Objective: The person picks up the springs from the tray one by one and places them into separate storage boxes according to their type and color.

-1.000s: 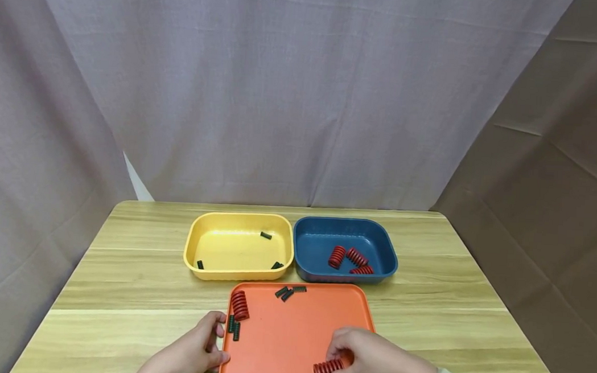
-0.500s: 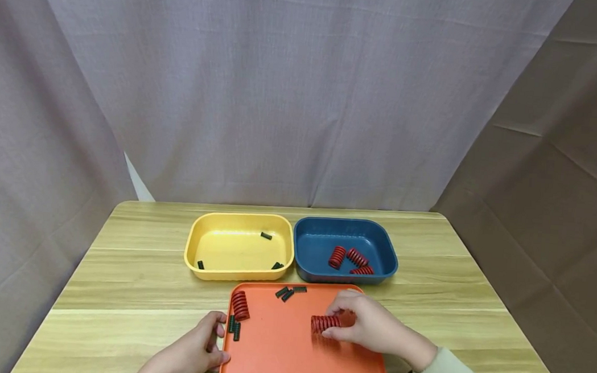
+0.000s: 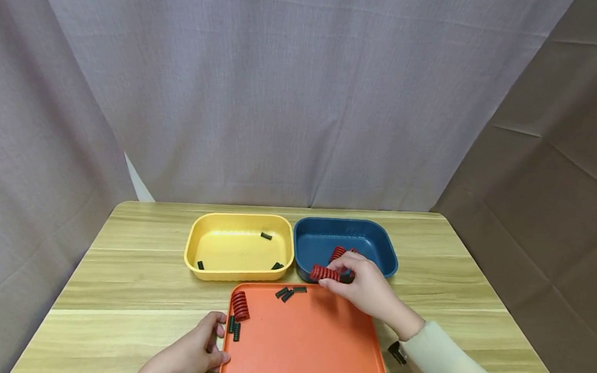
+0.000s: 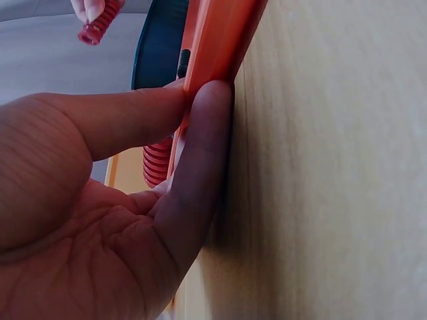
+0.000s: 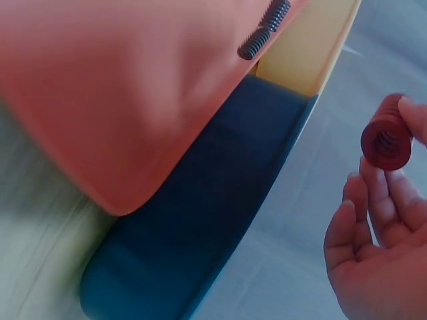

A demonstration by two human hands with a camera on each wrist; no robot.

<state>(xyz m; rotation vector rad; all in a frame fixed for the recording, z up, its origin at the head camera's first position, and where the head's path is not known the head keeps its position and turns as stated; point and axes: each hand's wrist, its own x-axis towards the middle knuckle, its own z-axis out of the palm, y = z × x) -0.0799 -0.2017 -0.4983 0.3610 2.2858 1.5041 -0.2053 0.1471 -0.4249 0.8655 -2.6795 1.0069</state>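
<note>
1. Red spring [image 3: 325, 274] is in the air, pinched by the right hand [image 3: 366, 283]; in the head view it overlaps the near rim of the blue bin [image 3: 321, 239] at the far edge of the orange tray [image 3: 299, 346].
2. The thumb and fingers grip it from the sides, and the right wrist view shows its hollow end sticking out of the pinch. A firm but light hold should suit it; coils may roll if the pads sit off-centre.
3. The left hand [image 3: 197, 343] grips the tray's left rim, thumb above and a finger underneath. That hold probably steadies the tray, so level, gentle pressure seems best.
4. Other red springs [image 3: 338, 253] lie in the blue bin, partly hidden by the right hand, so putting this one there looks like the step in hand. It would be wise to lift well over the rim, lower it close to the floor of the bin and release softly, since a drop could make it bounce.
5. Another red spring [image 3: 240, 306] lies on the tray's left side, with small dark springs [image 3: 282, 292] near the far edge; the sleeve should pass above these things without brushing them.
</note>
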